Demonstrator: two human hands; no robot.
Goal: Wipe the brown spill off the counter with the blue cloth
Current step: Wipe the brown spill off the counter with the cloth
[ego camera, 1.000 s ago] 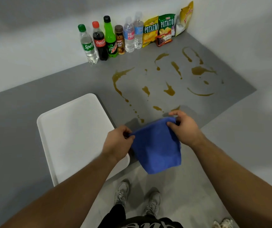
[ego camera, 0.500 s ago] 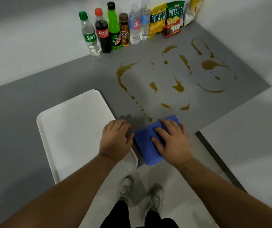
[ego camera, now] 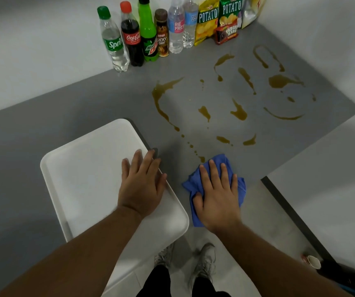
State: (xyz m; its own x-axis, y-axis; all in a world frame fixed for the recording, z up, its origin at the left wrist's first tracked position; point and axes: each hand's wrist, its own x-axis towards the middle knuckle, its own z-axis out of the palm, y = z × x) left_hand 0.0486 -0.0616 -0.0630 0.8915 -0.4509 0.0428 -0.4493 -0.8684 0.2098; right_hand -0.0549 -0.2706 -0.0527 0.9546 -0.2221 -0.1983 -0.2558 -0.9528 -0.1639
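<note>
Fingers (ego camera: 214,172) lie straight: right hand (ego camera: 217,198) flat on crumpled blue cloth (ego camera: 190,183); left hand (ego camera: 141,187) on smooth tray (ego camera: 82,168).

Six bottles: Sprite (ego camera: 113,41), Coca-Cola (ego camera: 132,39), Mountain Dew (ego camera: 148,37), Lucky Day (ego camera: 162,37) and two waters (ego camera: 176,28) (ego camera: 190,26). Three bags (ego camera: 206,22) (ego camera: 230,11) (ego camera: 251,11), one red packet (ego camera: 227,34). One tray (ego camera: 86,179), one cloth (ego camera: 190,183), one cup (ego camera: 313,261). Two hands, left hand (ego camera: 141,185) and right hand (ego camera: 217,196), and two shoes (ego camera: 164,256) (ego camera: 204,260). The spill (ego camera: 238,111) lies in separate patches, over a dozen.
</note>
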